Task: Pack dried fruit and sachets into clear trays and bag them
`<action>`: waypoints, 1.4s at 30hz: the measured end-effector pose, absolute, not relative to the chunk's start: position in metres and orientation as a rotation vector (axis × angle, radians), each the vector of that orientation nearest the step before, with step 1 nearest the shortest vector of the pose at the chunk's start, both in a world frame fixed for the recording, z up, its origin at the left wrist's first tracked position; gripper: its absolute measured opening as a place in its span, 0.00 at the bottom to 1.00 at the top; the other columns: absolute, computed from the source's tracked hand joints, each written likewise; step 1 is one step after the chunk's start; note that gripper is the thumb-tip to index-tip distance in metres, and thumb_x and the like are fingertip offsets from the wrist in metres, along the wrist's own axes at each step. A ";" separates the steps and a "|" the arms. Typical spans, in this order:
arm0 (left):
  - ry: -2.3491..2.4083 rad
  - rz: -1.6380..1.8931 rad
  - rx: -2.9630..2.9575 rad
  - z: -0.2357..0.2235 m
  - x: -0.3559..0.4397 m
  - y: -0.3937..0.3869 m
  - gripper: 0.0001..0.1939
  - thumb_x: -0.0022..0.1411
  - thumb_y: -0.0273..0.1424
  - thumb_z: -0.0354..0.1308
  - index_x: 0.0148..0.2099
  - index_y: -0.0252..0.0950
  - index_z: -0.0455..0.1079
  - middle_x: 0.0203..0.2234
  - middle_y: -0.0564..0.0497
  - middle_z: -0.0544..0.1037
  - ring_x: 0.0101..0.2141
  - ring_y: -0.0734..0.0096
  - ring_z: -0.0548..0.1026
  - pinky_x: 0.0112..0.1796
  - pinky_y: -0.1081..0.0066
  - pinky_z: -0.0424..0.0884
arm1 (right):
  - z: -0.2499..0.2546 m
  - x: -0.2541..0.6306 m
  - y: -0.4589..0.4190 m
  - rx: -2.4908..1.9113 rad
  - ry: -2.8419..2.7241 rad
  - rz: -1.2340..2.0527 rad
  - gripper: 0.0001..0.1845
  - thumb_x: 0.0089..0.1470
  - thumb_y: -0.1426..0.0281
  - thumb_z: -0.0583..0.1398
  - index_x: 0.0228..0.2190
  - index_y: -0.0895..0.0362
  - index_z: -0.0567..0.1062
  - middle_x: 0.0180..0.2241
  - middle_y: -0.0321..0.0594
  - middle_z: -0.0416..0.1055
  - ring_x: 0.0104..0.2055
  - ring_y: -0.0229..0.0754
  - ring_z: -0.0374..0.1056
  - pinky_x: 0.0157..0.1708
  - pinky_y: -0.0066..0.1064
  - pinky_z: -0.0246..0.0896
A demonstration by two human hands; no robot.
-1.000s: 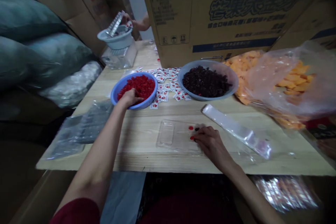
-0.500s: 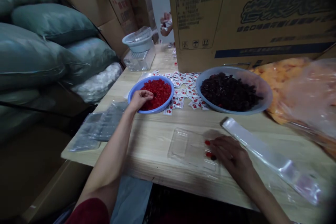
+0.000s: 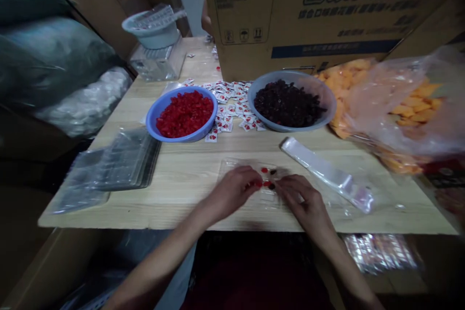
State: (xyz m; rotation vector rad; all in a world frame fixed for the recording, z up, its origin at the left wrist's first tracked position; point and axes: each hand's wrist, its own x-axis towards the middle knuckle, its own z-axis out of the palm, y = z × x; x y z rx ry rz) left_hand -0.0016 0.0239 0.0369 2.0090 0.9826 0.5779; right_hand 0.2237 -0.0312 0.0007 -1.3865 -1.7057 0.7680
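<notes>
- I'm seeing the left hand and right hand sitting narrow, close together over a clear plastic tray; can't tell if they're holding anything
- Red fruit pieces are lying in the tray
- A blue bowl of diced red fruit and a grey bowl of dark fruit are sitting beyond

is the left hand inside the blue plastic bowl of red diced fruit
No, the left hand is over the clear plastic tray at the table's near edge, well apart from the blue plastic bowl of red diced fruit.
</notes>
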 end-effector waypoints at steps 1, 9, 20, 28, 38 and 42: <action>0.941 0.537 2.038 0.030 0.011 0.014 0.07 0.67 0.29 0.55 0.41 0.39 0.75 0.36 0.48 0.79 0.39 0.67 0.75 0.41 0.69 0.70 | -0.002 0.223 -0.037 -1.385 -1.715 0.775 0.10 0.63 0.65 0.58 0.40 0.50 0.79 0.42 0.45 0.74 0.48 0.50 0.69 0.47 0.45 0.68; 0.959 0.508 1.974 0.006 0.024 -0.001 0.09 0.65 0.31 0.59 0.47 0.41 0.74 0.40 0.49 0.79 0.40 0.66 0.76 0.41 0.69 0.70 | -0.020 0.217 -0.060 -1.397 -1.780 0.748 0.11 0.65 0.68 0.56 0.44 0.49 0.77 0.44 0.45 0.72 0.50 0.52 0.67 0.48 0.48 0.67; 1.815 0.508 2.177 -0.017 -0.037 0.122 0.26 0.63 0.23 0.50 0.63 0.24 0.61 0.61 0.26 0.64 0.63 0.45 0.61 0.61 0.46 0.58 | -0.015 0.221 -0.039 -1.319 -1.865 0.564 0.14 0.62 0.69 0.58 0.48 0.47 0.76 0.46 0.46 0.70 0.51 0.55 0.65 0.48 0.52 0.64; 1.440 0.396 2.349 -0.040 -0.020 0.116 0.23 0.59 0.19 0.48 0.56 0.32 0.67 0.59 0.36 0.70 0.64 0.58 0.63 0.62 0.56 0.60 | -0.017 0.222 0.028 -1.288 -1.835 0.544 0.10 0.63 0.69 0.57 0.41 0.53 0.78 0.43 0.47 0.72 0.49 0.51 0.66 0.50 0.47 0.64; 1.729 0.575 2.188 -0.030 -0.031 0.108 0.16 0.58 0.20 0.53 0.48 0.33 0.70 0.42 0.41 0.76 0.42 0.61 0.75 0.44 0.64 0.71 | -0.046 0.138 0.102 -1.362 -1.972 0.738 0.13 0.53 0.77 0.64 0.42 0.58 0.78 0.43 0.46 0.74 0.47 0.46 0.69 0.52 0.39 0.63; 1.706 0.581 2.192 -0.028 -0.045 0.112 0.09 0.63 0.24 0.53 0.44 0.35 0.72 0.37 0.45 0.77 0.39 0.63 0.75 0.44 0.65 0.69 | -0.049 0.136 0.103 -1.379 -1.935 0.741 0.14 0.55 0.78 0.62 0.44 0.59 0.77 0.42 0.45 0.75 0.43 0.43 0.71 0.47 0.35 0.66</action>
